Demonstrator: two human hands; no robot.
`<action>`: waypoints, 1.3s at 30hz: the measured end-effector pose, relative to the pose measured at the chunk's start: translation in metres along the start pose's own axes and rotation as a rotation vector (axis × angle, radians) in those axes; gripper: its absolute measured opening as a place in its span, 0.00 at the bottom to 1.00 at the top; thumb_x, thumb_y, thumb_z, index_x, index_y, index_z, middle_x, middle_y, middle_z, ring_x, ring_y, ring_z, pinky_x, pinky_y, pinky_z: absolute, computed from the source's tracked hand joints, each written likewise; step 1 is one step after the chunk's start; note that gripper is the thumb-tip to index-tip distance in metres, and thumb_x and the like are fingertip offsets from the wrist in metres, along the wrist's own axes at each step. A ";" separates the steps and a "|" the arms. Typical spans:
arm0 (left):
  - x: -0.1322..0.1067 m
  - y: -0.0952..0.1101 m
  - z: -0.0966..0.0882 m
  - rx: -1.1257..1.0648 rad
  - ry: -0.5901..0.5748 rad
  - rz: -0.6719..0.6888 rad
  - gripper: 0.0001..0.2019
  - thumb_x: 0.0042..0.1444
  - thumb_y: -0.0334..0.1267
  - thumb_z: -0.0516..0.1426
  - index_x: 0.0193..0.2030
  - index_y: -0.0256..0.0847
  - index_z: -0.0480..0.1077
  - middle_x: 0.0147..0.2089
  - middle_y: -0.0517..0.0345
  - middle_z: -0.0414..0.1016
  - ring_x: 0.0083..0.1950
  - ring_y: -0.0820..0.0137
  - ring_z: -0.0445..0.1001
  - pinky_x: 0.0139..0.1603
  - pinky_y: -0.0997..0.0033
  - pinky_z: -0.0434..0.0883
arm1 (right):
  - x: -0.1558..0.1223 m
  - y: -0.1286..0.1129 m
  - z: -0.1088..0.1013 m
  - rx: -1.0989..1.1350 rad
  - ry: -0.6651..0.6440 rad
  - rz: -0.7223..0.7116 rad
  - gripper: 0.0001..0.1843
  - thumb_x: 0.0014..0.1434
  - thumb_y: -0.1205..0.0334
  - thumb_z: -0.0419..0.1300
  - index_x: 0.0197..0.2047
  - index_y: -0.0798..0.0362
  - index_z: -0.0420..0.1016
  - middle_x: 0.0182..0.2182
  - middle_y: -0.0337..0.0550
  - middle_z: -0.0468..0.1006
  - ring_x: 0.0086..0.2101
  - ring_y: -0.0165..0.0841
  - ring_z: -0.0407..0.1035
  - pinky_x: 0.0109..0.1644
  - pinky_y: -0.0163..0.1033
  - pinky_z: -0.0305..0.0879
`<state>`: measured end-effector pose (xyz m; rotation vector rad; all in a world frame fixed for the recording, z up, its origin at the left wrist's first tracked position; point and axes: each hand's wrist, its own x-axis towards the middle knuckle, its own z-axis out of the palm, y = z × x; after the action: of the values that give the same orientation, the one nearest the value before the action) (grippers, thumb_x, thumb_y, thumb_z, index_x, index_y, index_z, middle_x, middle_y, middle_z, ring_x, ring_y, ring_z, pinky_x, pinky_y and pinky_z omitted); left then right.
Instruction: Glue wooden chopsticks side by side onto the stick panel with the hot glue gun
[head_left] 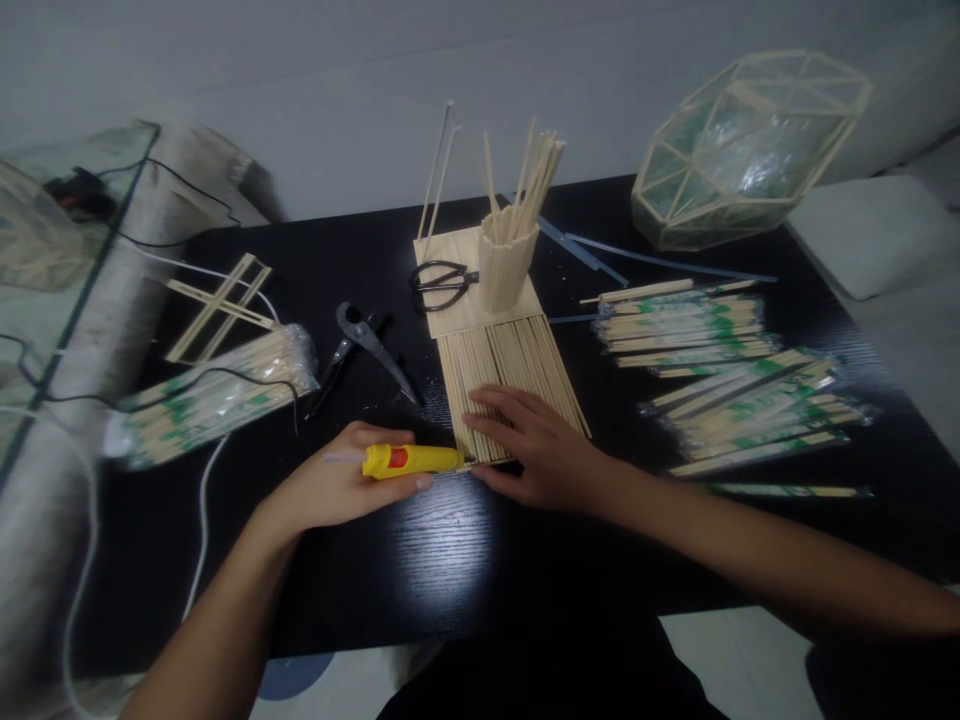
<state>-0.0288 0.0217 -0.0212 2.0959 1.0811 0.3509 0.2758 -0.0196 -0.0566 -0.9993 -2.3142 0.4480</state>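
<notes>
My left hand is closed around a yellow hot glue gun with a red patch on its side and a pale glue stick at its rear. The nozzle points right, at the near left corner of a panel of wooden chopsticks laid side by side. My right hand lies over that panel with fingers stretched out, its thumb by the near edge close to the nozzle. Beyond the panel, a flat wooden board carries a holder made of sticks, filled with upright chopsticks.
Black-handled scissors lie against the holder, pliers to the left. Wrapped chopsticks lie at right, a bagged bundle and a stick frame at left. A faceted stick lantern stands back right. A white cord runs at left.
</notes>
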 end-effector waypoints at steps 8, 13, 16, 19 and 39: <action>-0.003 -0.003 0.001 0.040 0.004 0.063 0.10 0.62 0.54 0.71 0.41 0.53 0.89 0.44 0.59 0.91 0.38 0.66 0.87 0.43 0.69 0.85 | 0.001 0.000 0.001 0.011 -0.001 0.009 0.24 0.73 0.55 0.66 0.68 0.54 0.73 0.67 0.64 0.74 0.69 0.54 0.69 0.69 0.65 0.75; 0.000 -0.002 0.000 0.028 -0.008 0.098 0.11 0.65 0.53 0.69 0.40 0.50 0.88 0.41 0.59 0.90 0.37 0.67 0.86 0.43 0.70 0.84 | 0.001 -0.001 0.000 0.005 0.007 0.001 0.24 0.73 0.55 0.65 0.66 0.57 0.74 0.67 0.65 0.75 0.69 0.54 0.69 0.70 0.63 0.75; 0.002 0.000 -0.001 0.015 0.005 0.064 0.13 0.66 0.54 0.67 0.39 0.49 0.87 0.36 0.61 0.88 0.34 0.67 0.85 0.38 0.72 0.82 | 0.000 -0.001 0.000 0.017 -0.012 0.015 0.25 0.73 0.56 0.66 0.68 0.56 0.74 0.68 0.65 0.74 0.70 0.54 0.68 0.70 0.64 0.74; 0.001 0.000 -0.001 0.073 0.075 -0.023 0.14 0.62 0.58 0.69 0.37 0.53 0.88 0.41 0.59 0.90 0.41 0.61 0.87 0.45 0.66 0.85 | 0.000 0.000 0.000 0.030 -0.026 0.028 0.26 0.73 0.56 0.66 0.69 0.55 0.73 0.68 0.64 0.73 0.71 0.54 0.67 0.71 0.65 0.73; 0.000 0.004 0.001 0.003 0.099 -0.087 0.13 0.57 0.56 0.72 0.41 0.52 0.89 0.41 0.57 0.90 0.40 0.59 0.87 0.50 0.60 0.87 | 0.000 0.000 0.000 0.014 -0.015 0.017 0.25 0.72 0.56 0.66 0.68 0.55 0.73 0.68 0.64 0.74 0.70 0.54 0.68 0.70 0.64 0.74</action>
<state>-0.0261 0.0193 -0.0196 2.0446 1.2269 0.4141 0.2757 -0.0198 -0.0565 -1.0124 -2.3140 0.4793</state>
